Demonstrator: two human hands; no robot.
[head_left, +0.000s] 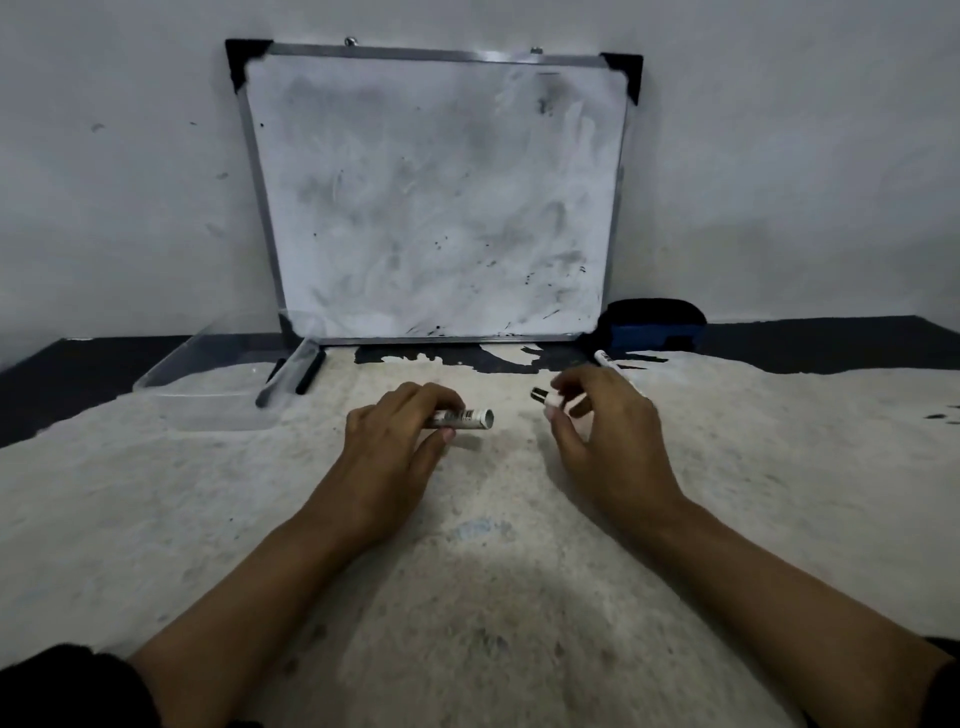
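Observation:
My left hand (395, 436) grips a white marker barrel (467, 418) with dark print, its open end pointing right. My right hand (602, 421) pinches a short white piece with a black tip (551, 399), held a little apart from the barrel and pointing left towards it. Both hands hover just above the worn white table top (478, 545). A smudged whiteboard (436, 197) with a metal frame leans against the wall behind them.
A clear plastic tray (208, 389) sits at the left, with two dark markers (301, 375) at its right side. A blue and black eraser (652, 325) lies beside the board's right corner. Another white marker (605, 358) lies behind my right hand.

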